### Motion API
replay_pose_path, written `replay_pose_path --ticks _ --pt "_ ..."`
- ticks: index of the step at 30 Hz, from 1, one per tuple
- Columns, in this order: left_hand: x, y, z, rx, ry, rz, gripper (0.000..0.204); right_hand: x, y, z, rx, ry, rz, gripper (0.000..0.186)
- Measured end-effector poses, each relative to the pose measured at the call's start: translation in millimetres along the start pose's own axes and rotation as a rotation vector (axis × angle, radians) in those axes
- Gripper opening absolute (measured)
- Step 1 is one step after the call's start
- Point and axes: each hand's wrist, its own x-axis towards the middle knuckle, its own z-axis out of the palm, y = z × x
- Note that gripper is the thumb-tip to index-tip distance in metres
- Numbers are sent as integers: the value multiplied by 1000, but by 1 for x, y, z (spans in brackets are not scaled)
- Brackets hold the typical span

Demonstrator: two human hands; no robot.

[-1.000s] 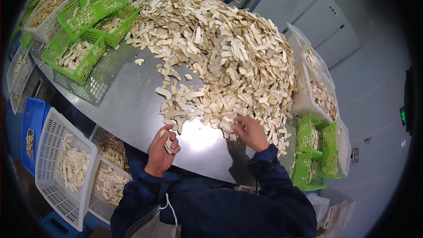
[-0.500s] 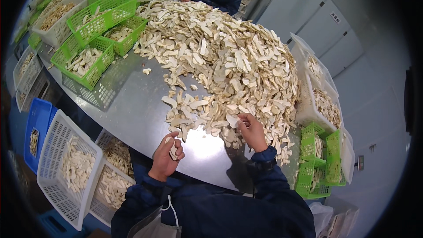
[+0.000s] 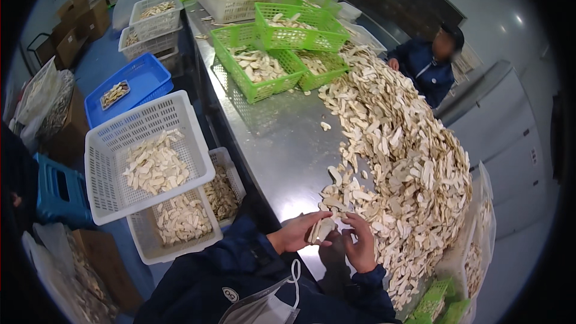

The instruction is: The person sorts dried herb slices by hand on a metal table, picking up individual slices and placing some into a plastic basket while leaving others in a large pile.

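A large heap of pale, sliced dried mushrooms (image 3: 414,162) covers the right part of the metal table (image 3: 264,150). Over the table's near edge, my left hand (image 3: 294,233) is closed around a few mushroom slices (image 3: 322,231), held between thumb and fingers. Just to its right is my right hand (image 3: 360,245), its thumb and fingers apart and no slice visible in them. A smaller scatter of slices (image 3: 345,193) lies on the metal just beyond both hands.
Green baskets (image 3: 258,90) of slices stand at the table's far left. Left of the table, a white crate (image 3: 99,162) rests on other crates, near a blue tray (image 3: 159,72). Another person (image 3: 420,69) stands across the heap. More green baskets (image 3: 435,297) are at lower right.
The view has swung left, bringing more of the crates and floor into sight. My right hand has come close to my left, and the slice it held is no longer in its fingers.
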Motion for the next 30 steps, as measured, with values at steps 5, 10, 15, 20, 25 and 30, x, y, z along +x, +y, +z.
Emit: replay_pose_path --ticks 5,10,15,20,25,30 --pt "0 1 4 125 -52 43 51 -4 26 7 -328 27 -103 29" --pt "0 2 4 126 -56 43 53 -20 34 13 -427 -92 -183 25" --pt "-1 4 2 123 -60 -8 44 -13 53 -1 -581 -5 -254 24" --pt "0 4 4 57 -41 -33 46 -13 58 1 -618 -35 -265 24" --pt "-1 7 11 112 -57 -8 59 -15 57 3 -645 -19 -245 26" --pt "-2 7 9 114 -76 3 62 -13 57 0 -667 -28 -230 32"
